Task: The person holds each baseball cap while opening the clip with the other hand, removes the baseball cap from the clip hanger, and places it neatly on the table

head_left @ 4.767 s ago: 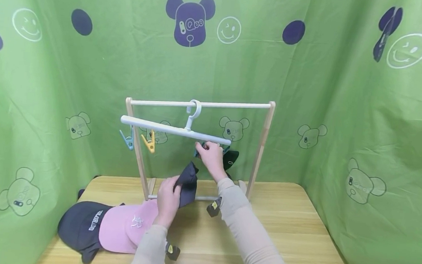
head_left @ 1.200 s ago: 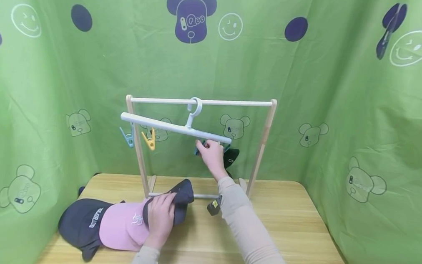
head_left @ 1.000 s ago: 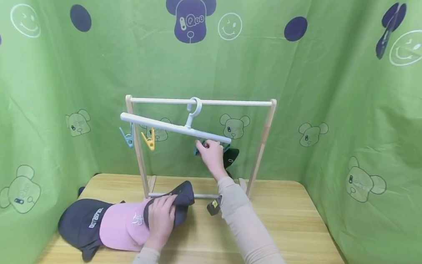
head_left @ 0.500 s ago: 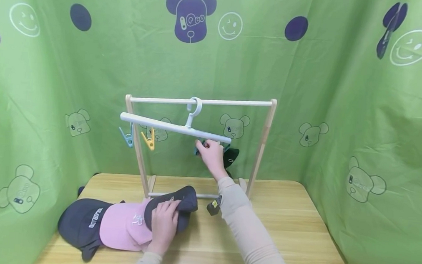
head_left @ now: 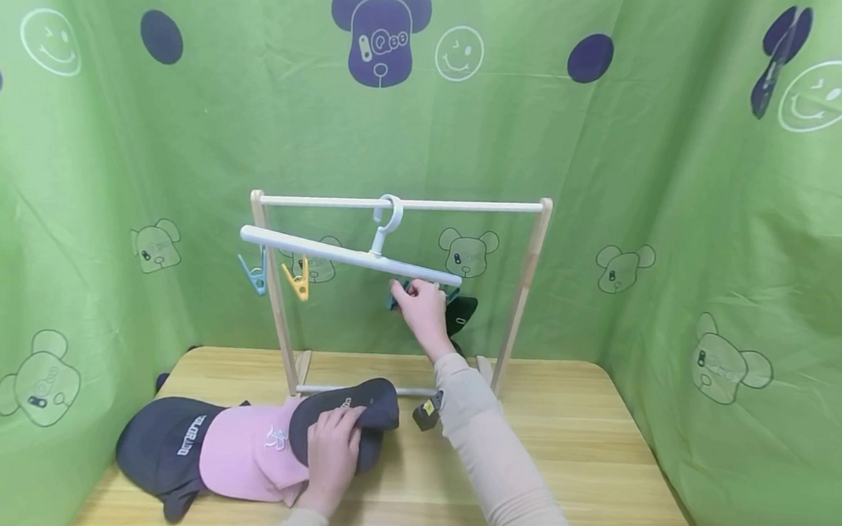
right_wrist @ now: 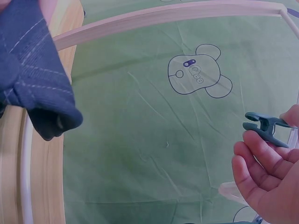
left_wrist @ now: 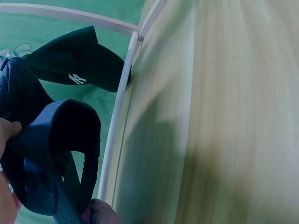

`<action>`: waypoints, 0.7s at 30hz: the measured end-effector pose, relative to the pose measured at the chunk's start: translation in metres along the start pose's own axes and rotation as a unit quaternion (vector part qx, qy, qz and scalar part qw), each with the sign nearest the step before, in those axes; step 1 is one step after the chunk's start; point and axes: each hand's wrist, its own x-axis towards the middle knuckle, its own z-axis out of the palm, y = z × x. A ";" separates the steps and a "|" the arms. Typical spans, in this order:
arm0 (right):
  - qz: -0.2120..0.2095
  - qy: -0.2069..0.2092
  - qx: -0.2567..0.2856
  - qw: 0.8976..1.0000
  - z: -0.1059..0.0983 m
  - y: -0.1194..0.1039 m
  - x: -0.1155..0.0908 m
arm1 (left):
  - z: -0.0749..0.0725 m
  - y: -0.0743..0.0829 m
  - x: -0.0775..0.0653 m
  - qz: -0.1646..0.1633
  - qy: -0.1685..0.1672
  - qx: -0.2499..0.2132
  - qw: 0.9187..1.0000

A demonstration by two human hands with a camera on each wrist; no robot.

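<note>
My left hand (head_left: 332, 453) grips a navy cap (head_left: 378, 407), its brim and lettering turned up, low over the table beside the pink cap. In the left wrist view the thumb lies on the cap's fabric. My right hand (head_left: 422, 315) is raised to the right part of the white hanger (head_left: 317, 247). It pinches a dark teal clip (right_wrist: 267, 127) between thumb and fingers; in the right wrist view the clip's tips stand apart with nothing between them. Behind that hand hangs a dark cap (left_wrist: 77, 60) with a white logo, partly hidden in the head view.
The hanger hooks over a wooden rack (head_left: 528, 281) and slopes down rightward. On its left part hang a blue clip (head_left: 258, 276) and a yellow clip (head_left: 301, 280). A pink cap (head_left: 234, 456) and a black cap (head_left: 157, 445) overlap on the wooden table (head_left: 560, 476).
The left hand has lowered the navy cap from near the right hand toward the table, then shifted it slightly right and turned its brim flatter. The right hand has stayed at the teal clip.
</note>
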 end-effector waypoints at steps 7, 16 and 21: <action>0.000 -0.002 0.001 1.000 -0.001 -0.001 -0.001 | 0.002 0.002 -0.004 -0.011 -0.003 -0.003 1.000; -0.007 0.000 -0.003 1.000 -0.001 0.000 0.000 | 0.004 0.003 -0.008 -0.016 -0.004 -0.010 1.000; -0.006 0.001 -0.003 1.000 -0.001 0.000 0.000 | 0.008 0.003 -0.010 -0.026 -0.007 -0.014 1.000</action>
